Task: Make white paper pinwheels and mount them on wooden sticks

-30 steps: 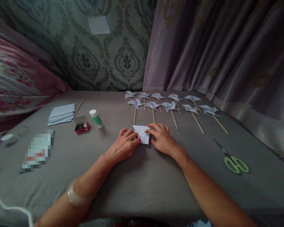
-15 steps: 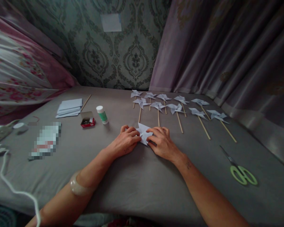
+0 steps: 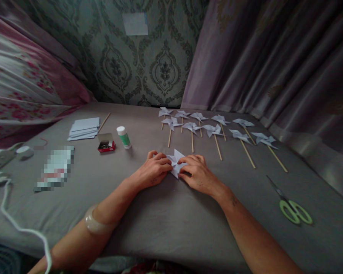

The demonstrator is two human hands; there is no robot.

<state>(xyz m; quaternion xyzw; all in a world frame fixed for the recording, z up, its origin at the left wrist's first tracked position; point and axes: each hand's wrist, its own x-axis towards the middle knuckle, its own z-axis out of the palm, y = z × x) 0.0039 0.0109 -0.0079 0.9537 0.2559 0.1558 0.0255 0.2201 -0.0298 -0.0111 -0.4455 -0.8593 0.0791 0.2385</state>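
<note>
Between my two hands lies a white paper pinwheel (image 3: 176, 158) with pointed blades and no stick visible on it. My left hand (image 3: 157, 167) grips its left side, fingers bent together at the paper's edge. On the opposite side my right hand (image 3: 197, 171) has its fingers closed on the paper near the middle. The fingers cover parts of the blades. Beyond my hands, several finished-looking paper pinwheels on wooden sticks (image 3: 214, 130) lie in two rows.
Green-handled scissors (image 3: 295, 212) lie at the right. To the left are a glue stick (image 3: 124, 137), a small red box (image 3: 106, 146), stacked white paper (image 3: 84, 128) and a loose wooden stick (image 3: 104, 121). A power strip (image 3: 1, 160) with a white cable (image 3: 20, 230) sits at the far left.
The paper pinwheel has turned slightly between my hands, its top point shifting to the right. Both hands keep hold of it, and the view has shifted a little.
</note>
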